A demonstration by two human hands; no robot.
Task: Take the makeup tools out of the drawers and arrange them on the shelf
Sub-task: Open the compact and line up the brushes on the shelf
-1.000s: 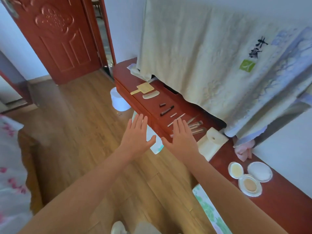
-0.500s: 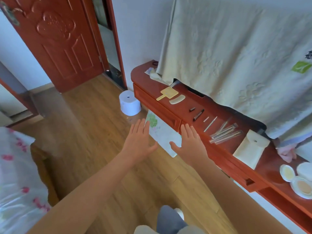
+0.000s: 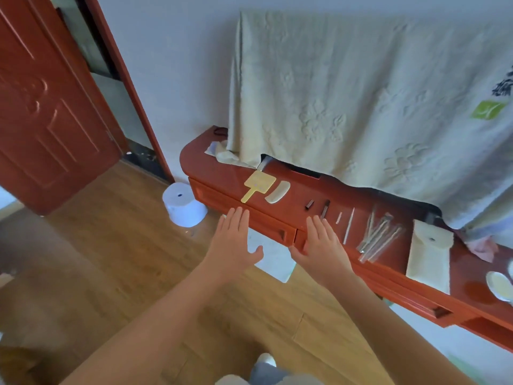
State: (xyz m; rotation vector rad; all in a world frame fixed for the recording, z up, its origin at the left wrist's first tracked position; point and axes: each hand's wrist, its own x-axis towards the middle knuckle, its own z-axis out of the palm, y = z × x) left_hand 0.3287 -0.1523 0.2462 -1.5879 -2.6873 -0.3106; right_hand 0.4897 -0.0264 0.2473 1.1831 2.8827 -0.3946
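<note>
A long red shelf (image 3: pixel 211 169) runs along the wall, with closed drawers (image 3: pixel 266 223) in its front. On its top lie a yellow paddle-shaped tool (image 3: pixel 258 184), a pale curved comb (image 3: pixel 277 188), two small dark sticks (image 3: pixel 319 207), thin pale sticks (image 3: pixel 348 223), several wrapped brushes (image 3: pixel 379 237), a cream pouch (image 3: pixel 429 255) and an open compact (image 3: pixel 499 286). My left hand (image 3: pixel 231 243) is held flat with straight fingers in front of the left drawer. My right hand (image 3: pixel 322 247) is flat too, over the shelf's front edge. Neither holds anything.
A pale towel (image 3: pixel 361 93) hangs on the wall over the shelf's back. A white tub (image 3: pixel 183 208) stands upside down on the wooden floor by the shelf's left end. A red door (image 3: pixel 47 107) stands open at the left. A white sheet (image 3: pixel 273 259) lies on the floor under my hands.
The view has swung left and closer to the shelf. Both flat hands have stayed stretched out in front of me, now level with the drawer fronts.
</note>
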